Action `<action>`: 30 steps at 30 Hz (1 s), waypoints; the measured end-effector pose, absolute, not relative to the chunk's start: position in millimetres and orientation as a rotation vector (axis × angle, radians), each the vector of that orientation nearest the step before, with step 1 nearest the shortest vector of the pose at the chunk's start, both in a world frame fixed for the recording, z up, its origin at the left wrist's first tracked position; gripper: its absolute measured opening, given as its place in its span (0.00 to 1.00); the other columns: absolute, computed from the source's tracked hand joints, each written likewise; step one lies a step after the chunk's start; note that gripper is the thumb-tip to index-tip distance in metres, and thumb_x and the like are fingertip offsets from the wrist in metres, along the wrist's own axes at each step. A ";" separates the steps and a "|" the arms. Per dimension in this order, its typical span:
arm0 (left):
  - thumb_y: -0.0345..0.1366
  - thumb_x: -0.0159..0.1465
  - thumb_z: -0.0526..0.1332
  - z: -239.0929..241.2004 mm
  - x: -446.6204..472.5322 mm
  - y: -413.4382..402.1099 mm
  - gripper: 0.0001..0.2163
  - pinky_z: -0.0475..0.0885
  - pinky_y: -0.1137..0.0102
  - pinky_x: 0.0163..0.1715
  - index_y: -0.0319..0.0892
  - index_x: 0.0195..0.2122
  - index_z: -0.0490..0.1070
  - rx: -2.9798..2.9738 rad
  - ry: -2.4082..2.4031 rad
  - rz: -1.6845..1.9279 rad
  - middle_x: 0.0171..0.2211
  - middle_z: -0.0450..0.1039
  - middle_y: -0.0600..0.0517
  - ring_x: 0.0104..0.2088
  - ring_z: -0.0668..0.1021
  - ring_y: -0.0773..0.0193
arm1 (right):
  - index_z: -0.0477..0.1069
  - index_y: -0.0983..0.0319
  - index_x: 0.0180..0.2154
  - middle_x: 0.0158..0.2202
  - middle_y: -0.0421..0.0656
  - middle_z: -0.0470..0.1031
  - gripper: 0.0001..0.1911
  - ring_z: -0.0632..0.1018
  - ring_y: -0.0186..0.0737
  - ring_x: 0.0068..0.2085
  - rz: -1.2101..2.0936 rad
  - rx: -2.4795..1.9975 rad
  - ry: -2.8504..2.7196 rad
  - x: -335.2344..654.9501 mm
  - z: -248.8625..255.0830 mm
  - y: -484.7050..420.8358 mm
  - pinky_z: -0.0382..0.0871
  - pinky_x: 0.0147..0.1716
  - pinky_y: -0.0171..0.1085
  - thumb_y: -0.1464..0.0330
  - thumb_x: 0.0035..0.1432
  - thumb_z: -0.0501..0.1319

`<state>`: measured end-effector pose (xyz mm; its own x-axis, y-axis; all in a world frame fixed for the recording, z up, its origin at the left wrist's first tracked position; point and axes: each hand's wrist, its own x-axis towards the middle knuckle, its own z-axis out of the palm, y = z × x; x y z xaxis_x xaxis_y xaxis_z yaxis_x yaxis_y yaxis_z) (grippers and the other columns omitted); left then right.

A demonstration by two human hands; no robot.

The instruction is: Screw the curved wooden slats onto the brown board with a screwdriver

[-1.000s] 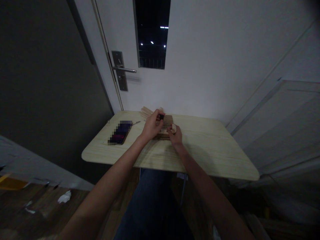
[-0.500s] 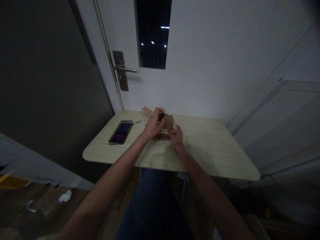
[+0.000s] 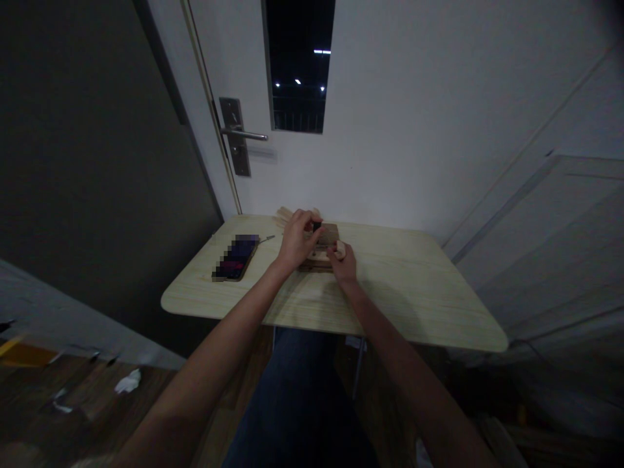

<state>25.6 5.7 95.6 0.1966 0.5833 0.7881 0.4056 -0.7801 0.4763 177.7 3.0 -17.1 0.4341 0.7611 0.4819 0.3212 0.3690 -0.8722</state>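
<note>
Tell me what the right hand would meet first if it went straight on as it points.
Most likely the stack of wood pieces just ahead of the right hand and its pale piece; depth is unclear.

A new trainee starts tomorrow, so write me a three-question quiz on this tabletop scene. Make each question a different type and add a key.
1. True or false: the phone lies on the table, to the left of the left hand.
2. Multiple choice: what does the right hand pinch? A) a pale wooden piece; B) a metal spoon; C) a roll of tape.
3. Fill in: the small object gripped in the left hand's fingertips is ____ in colour.
Key: 1 true; 2 A; 3 dark.
</note>
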 end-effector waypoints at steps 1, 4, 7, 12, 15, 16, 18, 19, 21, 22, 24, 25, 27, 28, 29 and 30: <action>0.28 0.60 0.64 95.2 25.8 5.5 0.06 0.73 0.70 0.36 0.41 0.38 0.71 2.301 0.947 1.624 0.35 0.71 0.51 0.33 0.73 0.66 | 0.69 0.61 0.40 0.38 0.46 0.76 0.19 0.76 0.44 0.40 0.381 -1.214 -1.144 177.5 -16.9 2.8 0.71 0.47 0.47 0.55 0.51 0.63; 0.26 0.62 0.60 92.2 26.3 4.4 0.08 0.75 0.69 0.39 0.41 0.41 0.72 2.298 0.866 1.584 0.39 0.75 0.49 0.37 0.76 0.65 | 0.69 0.61 0.40 0.39 0.45 0.76 0.19 0.75 0.43 0.40 0.379 -1.218 -1.142 177.3 -17.2 3.2 0.71 0.47 0.46 0.55 0.51 0.63; 0.26 0.64 0.57 88.7 25.6 3.6 0.12 0.76 0.69 0.42 0.41 0.47 0.72 2.283 0.811 1.555 0.46 0.76 0.48 0.41 0.79 0.65 | 0.70 0.61 0.41 0.39 0.46 0.76 0.19 0.76 0.44 0.40 0.378 -1.230 -1.138 177.6 -18.3 4.3 0.71 0.47 0.47 0.55 0.51 0.63; 0.27 0.65 0.56 87.1 23.7 3.6 0.12 0.77 0.69 0.44 0.41 0.47 0.72 2.296 0.788 1.546 0.46 0.77 0.47 0.42 0.79 0.64 | 0.70 0.61 0.42 0.39 0.47 0.76 0.20 0.76 0.46 0.42 0.378 -1.223 -1.152 178.5 -19.6 4.8 0.71 0.47 0.48 0.55 0.52 0.62; 0.29 0.65 0.58 87.4 24.2 2.8 0.10 0.77 0.68 0.43 0.41 0.46 0.73 2.313 0.770 1.563 0.44 0.76 0.47 0.43 0.78 0.63 | 0.70 0.60 0.42 0.41 0.48 0.76 0.19 0.76 0.46 0.43 0.366 -1.224 -1.149 178.8 -19.1 4.8 0.71 0.49 0.49 0.55 0.52 0.63; 0.30 0.65 0.60 87.2 24.7 2.5 0.09 0.77 0.68 0.42 0.42 0.46 0.73 2.312 0.779 1.578 0.43 0.75 0.47 0.43 0.77 0.62 | 0.69 0.60 0.42 0.41 0.48 0.76 0.19 0.76 0.46 0.43 0.363 -1.226 -1.148 178.8 -19.0 4.9 0.70 0.50 0.49 0.55 0.52 0.63; 0.33 0.63 0.64 86.1 25.7 2.5 0.09 0.76 0.68 0.40 0.43 0.45 0.74 2.299 0.809 1.612 0.42 0.73 0.48 0.43 0.76 0.63 | 0.70 0.60 0.42 0.41 0.48 0.76 0.20 0.76 0.46 0.43 0.362 -1.228 -1.150 178.7 -18.9 5.3 0.70 0.50 0.50 0.55 0.52 0.63; 0.33 0.62 0.66 85.3 26.2 2.8 0.10 0.76 0.69 0.39 0.43 0.44 0.75 2.286 0.821 1.627 0.42 0.72 0.48 0.41 0.76 0.64 | 0.70 0.60 0.42 0.41 0.48 0.76 0.20 0.76 0.46 0.42 0.363 -1.229 -1.151 178.7 -19.1 5.6 0.71 0.49 0.50 0.55 0.52 0.63; 0.32 0.60 0.67 83.5 26.9 4.0 0.10 0.75 0.71 0.37 0.43 0.43 0.75 2.250 0.824 1.655 0.39 0.71 0.50 0.37 0.75 0.66 | 0.70 0.60 0.41 0.40 0.47 0.76 0.20 0.76 0.46 0.41 0.364 -1.229 -1.151 178.7 -19.9 6.1 0.70 0.49 0.50 0.55 0.52 0.63; 0.31 0.60 0.67 82.8 27.1 4.8 0.09 0.75 0.71 0.36 0.43 0.42 0.75 2.234 0.817 1.664 0.38 0.70 0.50 0.36 0.74 0.67 | 0.70 0.61 0.41 0.39 0.47 0.76 0.19 0.76 0.46 0.41 0.365 -1.227 -1.151 178.7 -20.4 6.3 0.70 0.49 0.50 0.55 0.51 0.63; 0.30 0.60 0.67 82.0 27.1 6.0 0.08 0.74 0.72 0.35 0.42 0.41 0.75 2.206 0.801 1.671 0.36 0.70 0.51 0.35 0.74 0.67 | 0.69 0.61 0.40 0.39 0.47 0.76 0.19 0.76 0.46 0.41 0.366 -1.221 -1.149 178.7 -21.1 6.6 0.70 0.49 0.50 0.55 0.51 0.63; 0.30 0.60 0.66 82.0 27.1 6.3 0.07 0.74 0.72 0.35 0.42 0.40 0.75 2.195 0.797 1.671 0.36 0.71 0.51 0.35 0.74 0.67 | 0.69 0.61 0.40 0.39 0.47 0.76 0.19 0.76 0.46 0.41 0.365 -1.218 -1.148 178.6 -21.3 6.6 0.70 0.49 0.50 0.55 0.51 0.63; 0.29 0.61 0.65 82.5 26.8 6.3 0.06 0.75 0.72 0.35 0.42 0.40 0.75 2.179 0.796 1.662 0.36 0.71 0.51 0.35 0.75 0.67 | 0.69 0.61 0.40 0.38 0.47 0.75 0.19 0.76 0.46 0.40 0.365 -1.213 -1.146 178.6 -21.3 6.5 0.70 0.48 0.50 0.55 0.51 0.63; 0.29 0.61 0.64 82.9 26.6 6.1 0.06 0.75 0.72 0.36 0.42 0.40 0.75 2.176 0.793 1.654 0.37 0.72 0.50 0.35 0.75 0.66 | 0.69 0.61 0.40 0.38 0.47 0.75 0.19 0.76 0.46 0.40 0.365 -1.212 -1.146 178.6 -21.3 6.4 0.70 0.48 0.50 0.55 0.51 0.63; 0.29 0.62 0.63 83.3 26.4 5.8 0.06 0.75 0.71 0.36 0.42 0.40 0.74 2.177 0.786 1.642 0.37 0.73 0.50 0.36 0.76 0.66 | 0.70 0.61 0.40 0.38 0.47 0.75 0.20 0.76 0.46 0.40 0.365 -1.211 -1.147 178.6 -21.2 6.3 0.70 0.48 0.50 0.55 0.51 0.63; 0.29 0.62 0.62 83.5 26.0 5.3 0.06 0.75 0.71 0.37 0.42 0.40 0.74 2.180 0.778 1.629 0.39 0.74 0.49 0.37 0.76 0.66 | 0.70 0.61 0.41 0.38 0.47 0.75 0.20 0.76 0.46 0.40 0.365 -1.211 -1.147 178.6 -21.1 6.1 0.70 0.48 0.50 0.55 0.51 0.63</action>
